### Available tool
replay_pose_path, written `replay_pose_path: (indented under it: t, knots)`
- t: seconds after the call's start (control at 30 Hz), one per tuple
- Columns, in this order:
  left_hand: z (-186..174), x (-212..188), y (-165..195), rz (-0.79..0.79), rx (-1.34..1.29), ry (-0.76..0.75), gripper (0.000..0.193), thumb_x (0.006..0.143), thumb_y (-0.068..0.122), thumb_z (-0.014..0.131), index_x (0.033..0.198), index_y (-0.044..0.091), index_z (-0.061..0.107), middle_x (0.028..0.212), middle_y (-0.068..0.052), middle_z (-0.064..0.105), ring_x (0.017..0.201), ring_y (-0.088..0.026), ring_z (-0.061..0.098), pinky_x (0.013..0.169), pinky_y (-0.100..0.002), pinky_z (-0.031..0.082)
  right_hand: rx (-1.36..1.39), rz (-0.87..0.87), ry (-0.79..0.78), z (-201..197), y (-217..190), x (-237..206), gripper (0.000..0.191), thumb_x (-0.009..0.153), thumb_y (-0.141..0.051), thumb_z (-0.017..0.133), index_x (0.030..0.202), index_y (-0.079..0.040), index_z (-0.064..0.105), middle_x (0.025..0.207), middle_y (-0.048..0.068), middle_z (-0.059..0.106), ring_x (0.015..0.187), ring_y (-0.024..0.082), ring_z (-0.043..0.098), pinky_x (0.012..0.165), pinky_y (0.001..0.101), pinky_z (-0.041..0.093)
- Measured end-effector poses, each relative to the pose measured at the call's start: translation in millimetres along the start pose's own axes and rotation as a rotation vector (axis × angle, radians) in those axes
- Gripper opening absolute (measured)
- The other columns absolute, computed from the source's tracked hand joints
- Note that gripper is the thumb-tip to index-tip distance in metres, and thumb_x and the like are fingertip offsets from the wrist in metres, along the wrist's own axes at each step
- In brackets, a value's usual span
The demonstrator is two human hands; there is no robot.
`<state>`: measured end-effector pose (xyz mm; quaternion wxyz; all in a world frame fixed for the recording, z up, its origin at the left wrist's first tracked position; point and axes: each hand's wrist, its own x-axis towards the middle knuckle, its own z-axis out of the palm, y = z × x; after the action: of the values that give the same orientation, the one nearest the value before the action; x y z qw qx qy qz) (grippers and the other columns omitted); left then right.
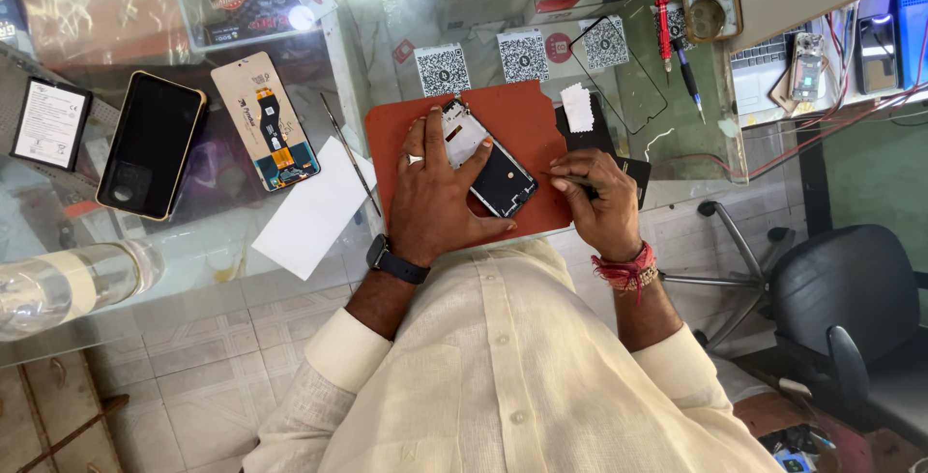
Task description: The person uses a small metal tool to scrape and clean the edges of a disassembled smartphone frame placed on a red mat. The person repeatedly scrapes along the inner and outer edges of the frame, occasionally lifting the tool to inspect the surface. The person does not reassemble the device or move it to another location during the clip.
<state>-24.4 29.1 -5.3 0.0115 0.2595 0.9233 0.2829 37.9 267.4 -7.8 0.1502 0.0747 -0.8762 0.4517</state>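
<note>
The left hand [432, 193] pressed an opened phone frame [488, 157] onto a red mat [527, 115] (glass counter beneath), while the right hand [596, 200] pinched a thin dark tool [570, 181] just beside the frame's lower end

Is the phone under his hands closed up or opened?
Opened. The phone lies flat on the red mat with its inner frame bare; the left hand pins it, the right hand holds a thin tool.
</note>
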Motion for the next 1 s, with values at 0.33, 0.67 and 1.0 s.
replay_pose_path:
  t: [0.33, 0.67, 1.0]
  knots:
    - [4, 2, -4, -0.003, 0.009, -0.044, 0.101, 0.051, 0.071, 0.09, 0.132, 0.015, 0.07, 0.157, -0.035, 0.022, 0.143, -0.057, 0.025, 0.114, -0.067, 0.028, 0.028, 0.023, -0.028, 9, 7, 2, 0.006, 0.092, 0.002, 0.076, 0.098, 0.002, 0.074, 0.098, 0.012, 0.077, 0.087, 0.021, 0.074, 0.075, 0.0296, 0.059]
    - [3, 0, -2, 0.007, -0.025, -0.03, 0.098, 0.053, 0.065, 0.092, 0.133, 0.014, 0.071, 0.158, -0.034, 0.02, 0.145, -0.057, 0.022, 0.114, -0.067, 0.03, 0.01, -0.114, -0.031, 15, 9, 11, 0.011, 0.091, 0.005, 0.077, 0.097, 0.002, 0.069, 0.098, 0.014, 0.076, 0.087, 0.022, 0.076, 0.075, 0.0301, 0.061]
    - [-4, 0, 1, -0.005, -0.019, -0.031, 0.095, 0.052, 0.062, 0.091, 0.132, 0.014, 0.071, 0.157, -0.036, 0.023, 0.144, -0.056, 0.025, 0.116, -0.063, 0.029, 0.192, 0.04, -0.042, 22, 20, 12, 0.006, 0.094, 0.008, 0.073, 0.098, 0.004, 0.071, 0.099, 0.014, 0.077, 0.089, 0.019, 0.077, 0.078, 0.0285, 0.063]
